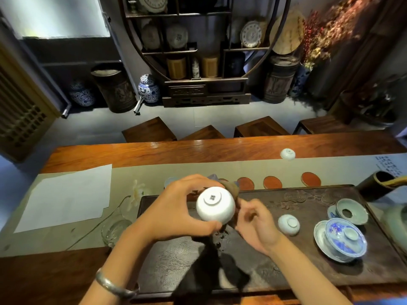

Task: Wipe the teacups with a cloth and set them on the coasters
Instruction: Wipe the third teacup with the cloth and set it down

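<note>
My left hand (176, 212) grips a white teacup (214, 209) above the dark tea tray, its base with a blue mark turned toward me. My right hand (255, 225), slightly blurred, pinches a dark brown cloth (211, 265) that wraps behind the cup and hangs down over the tray. A second white teacup (289, 224) lies upside down on the tray to the right. A third teacup (287, 154) sits upside down on the far side of the runner. Round red coasters (272, 182) line the runner behind the tray; another coaster (311, 179) is further right.
A carved dark tea tray (308, 267) fills the near table. On its right stand a blue-and-white lidded gaiwan (340, 241) and a celadon strainer (352, 211). A glass pitcher (114, 231) and white paper (66, 197) lie left. A dark bamboo holder (374, 186) stands far right.
</note>
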